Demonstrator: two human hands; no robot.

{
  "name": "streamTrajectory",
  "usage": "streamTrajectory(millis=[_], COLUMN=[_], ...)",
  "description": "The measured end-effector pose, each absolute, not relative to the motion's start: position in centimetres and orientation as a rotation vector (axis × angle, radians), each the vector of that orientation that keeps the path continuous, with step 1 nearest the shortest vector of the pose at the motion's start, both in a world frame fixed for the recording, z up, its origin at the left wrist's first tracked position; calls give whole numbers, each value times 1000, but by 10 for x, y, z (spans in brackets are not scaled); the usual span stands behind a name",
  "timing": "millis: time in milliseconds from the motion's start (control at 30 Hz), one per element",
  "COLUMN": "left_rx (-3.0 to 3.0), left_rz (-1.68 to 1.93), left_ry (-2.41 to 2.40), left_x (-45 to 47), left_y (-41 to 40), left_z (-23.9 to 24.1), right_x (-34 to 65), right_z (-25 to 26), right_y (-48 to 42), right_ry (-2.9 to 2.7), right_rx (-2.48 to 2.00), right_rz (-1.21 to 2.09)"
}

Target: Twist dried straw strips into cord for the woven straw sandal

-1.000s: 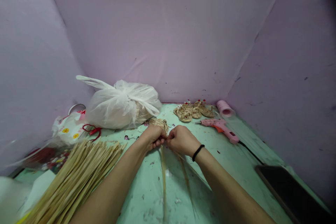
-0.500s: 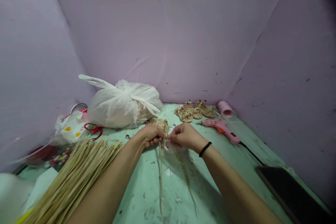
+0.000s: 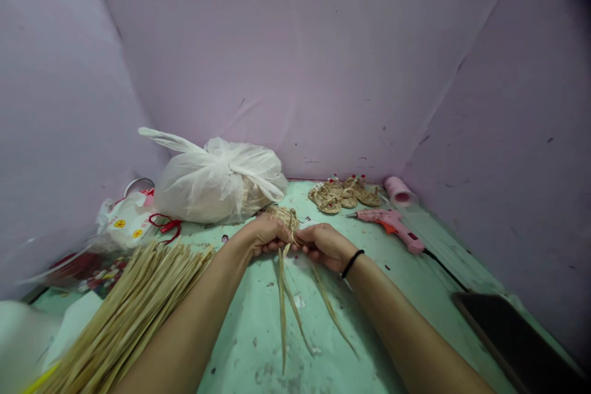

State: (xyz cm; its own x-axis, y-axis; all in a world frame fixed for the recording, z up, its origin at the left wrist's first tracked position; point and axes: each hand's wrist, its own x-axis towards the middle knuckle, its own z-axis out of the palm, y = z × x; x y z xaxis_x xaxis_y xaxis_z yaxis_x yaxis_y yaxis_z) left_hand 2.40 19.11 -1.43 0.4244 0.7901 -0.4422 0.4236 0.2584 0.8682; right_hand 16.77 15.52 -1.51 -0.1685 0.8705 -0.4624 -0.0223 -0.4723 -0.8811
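Note:
Both hands meet over the middle of the table around a braid of dried straw strips. My left hand (image 3: 270,235) is closed on the braid near its working end. Close beside it, my right hand (image 3: 325,244), with a black band on the wrist, pinches straw strands. Several loose straw strands (image 3: 283,314) hang down from between the hands toward me. Just behind my fingers lies a woven straw piece (image 3: 287,217), partly covered by my left hand. The exact crossing of the strands is hidden by the fingers.
At left lies a bundle of straw strips (image 3: 124,314), behind it a tied white plastic bag (image 3: 221,181). Finished woven straw pieces (image 3: 344,194) sit at the back. To the right are a pink glue gun (image 3: 392,225), a pink thread spool (image 3: 399,191) and a dark flat device (image 3: 512,335).
My right hand has turned and lowered slightly against the braid. The hanging strands have spread, and a separate strand now shows between the outer ones.

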Motion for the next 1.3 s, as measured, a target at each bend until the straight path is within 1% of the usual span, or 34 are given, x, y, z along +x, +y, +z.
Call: streamTrajectory(millis=[100,367,467,733,900,1067,1133,1233,1300], left_rx=[1390,1444,1544,1850,1944,2088,2069,1820,1631], left_rz=[345,345,317,205,146,177,150,126,324], left_ry=[1200,1237,1325,1577,1711,1773,1722,1599,1615], left_x=[24,26,31,35,49,71,70,57,47], left_y=[190,187,182,176,158,135,136,150,162], left_z=[-13,-6,2,16,28,26,27,30,29], right_x=[171,168,167,167,166,164,165,167,168], right_z=[-19,-20,-23,-22,-23,-29,-29,-26,-24], right_y=[158,155,155,155,156,157,157,156,155], right_ry=[-896,-978,-1038,-1150,-1051,-991,-1005,-1041,-1065], right_rx=[-1384,-1425,-1427,-1464,-1465,-1503,-1492,-1437,-1394], right_rz=[1807,1718,1675,1686,1710,1642,1643,1671,1693])
